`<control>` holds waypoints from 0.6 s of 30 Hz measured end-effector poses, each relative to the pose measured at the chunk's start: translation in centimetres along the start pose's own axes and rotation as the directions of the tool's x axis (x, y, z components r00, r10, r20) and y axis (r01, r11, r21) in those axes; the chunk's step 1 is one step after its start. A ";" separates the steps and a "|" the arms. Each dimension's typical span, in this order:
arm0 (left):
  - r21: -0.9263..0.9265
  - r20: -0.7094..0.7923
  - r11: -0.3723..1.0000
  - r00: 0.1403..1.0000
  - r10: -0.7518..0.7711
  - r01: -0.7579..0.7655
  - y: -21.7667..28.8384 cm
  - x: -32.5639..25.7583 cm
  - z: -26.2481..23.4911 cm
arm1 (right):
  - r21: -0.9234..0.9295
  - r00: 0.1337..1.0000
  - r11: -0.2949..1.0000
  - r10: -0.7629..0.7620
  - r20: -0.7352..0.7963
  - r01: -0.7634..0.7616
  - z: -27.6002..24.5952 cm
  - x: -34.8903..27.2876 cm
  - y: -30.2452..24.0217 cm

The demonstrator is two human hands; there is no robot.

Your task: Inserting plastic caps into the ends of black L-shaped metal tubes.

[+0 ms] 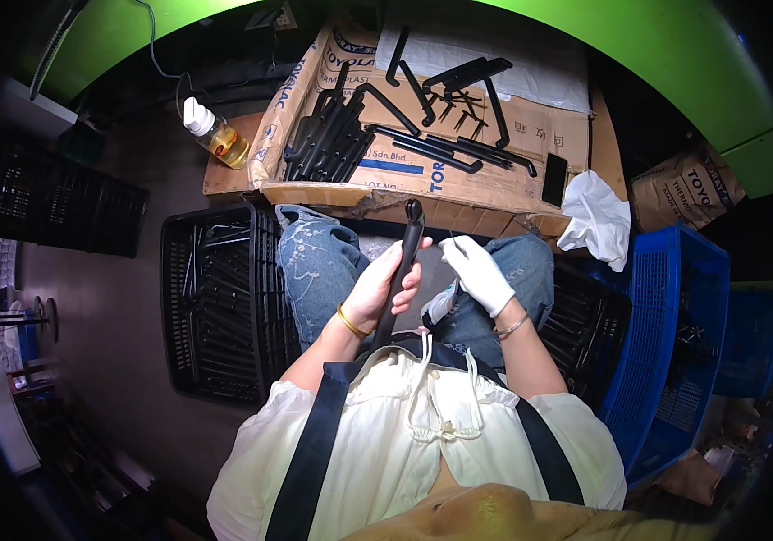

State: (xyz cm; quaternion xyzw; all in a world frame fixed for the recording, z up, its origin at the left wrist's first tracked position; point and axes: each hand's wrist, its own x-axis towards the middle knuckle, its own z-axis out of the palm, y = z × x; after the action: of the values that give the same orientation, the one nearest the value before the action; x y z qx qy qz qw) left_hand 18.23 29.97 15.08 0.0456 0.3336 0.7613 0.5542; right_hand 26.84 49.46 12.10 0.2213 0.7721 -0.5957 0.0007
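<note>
My left hand [381, 285], bare, is closed round a long black plastic bar [402, 270] over my lap. The bar stands up at a slant, its rounded far end above my fingers. Just right of it is my right hand [479, 272], in a white glove, with fingers bent and drawn together near the bar. A small whitish-grey piece [440, 305] shows below the glove; I cannot tell whether that hand holds it. Beyond my knees, a cardboard tray [494, 185] bears a pile of black bars [328, 140] and several loose bent black handles [467, 72].
Black crates [265, 298] of black bars stand by both legs. Blue crates [643, 316] stand at the right. On the tray's right side lie a phone [554, 179] and a white cloth [597, 216]. A bottle of yellow liquid [224, 142] stands left of the tray.
</note>
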 end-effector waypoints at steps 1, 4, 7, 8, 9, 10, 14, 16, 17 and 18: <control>0.002 -0.005 1.000 1.000 -0.006 0.006 0.0 0.0 -0.4 | 0.097 0.994 0.990 0.098 0.050 -0.103 -0.2 -0.5 -1.0; -0.135 0.085 0.984 0.991 -0.103 0.114 -0.3 0.0 -0.9 | 0.120 1.000 0.993 0.012 0.001 -0.012 -0.6 -1.1 -4.1; -0.096 0.118 0.982 0.981 -0.153 0.164 -0.5 -0.1 0.2 | 0.185 0.961 0.945 -0.250 -0.123 0.269 0.3 -0.3 -4.9; -0.071 0.132 0.982 0.978 -0.163 0.173 -0.7 -0.1 0.4 | 0.158 0.979 0.966 -0.198 -0.056 0.204 0.0 -0.2 -5.4; -0.045 0.145 0.983 0.975 -0.171 0.179 -0.7 0.0 0.4 | 0.126 0.990 0.982 -0.144 0.012 0.141 -0.1 0.0 -6.0; -0.046 0.142 0.983 0.975 -0.170 0.178 -0.7 0.0 0.6 | 0.133 0.990 0.981 -0.139 -0.017 0.140 0.1 0.2 -6.4; 0.001 0.121 0.988 0.981 -0.151 0.152 -0.4 -0.6 0.9 | -0.182 0.971 0.963 -0.217 -0.096 0.197 -0.8 0.7 -7.1; 0.137 0.124 0.979 0.978 -0.168 0.151 -0.3 -1.2 0.6 | -0.170 0.966 0.970 -0.200 -0.163 0.173 -2.2 1.1 -7.6; 0.135 0.120 0.979 0.978 -0.170 0.154 -0.4 -1.6 0.3 | -0.166 0.968 0.978 -0.156 -0.197 0.124 -2.9 1.3 -7.9; 0.254 0.104 0.957 0.980 -0.171 0.140 -0.4 -1.8 0.2 | -0.164 0.946 0.974 -0.198 -0.256 0.159 -3.5 1.6 -7.7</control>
State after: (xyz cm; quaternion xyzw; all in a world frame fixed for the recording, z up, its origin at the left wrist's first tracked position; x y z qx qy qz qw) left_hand 19.35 28.51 15.53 0.1349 0.3923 0.6637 0.6224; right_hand 23.73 51.71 19.74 0.2293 0.8221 -0.5011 -0.1432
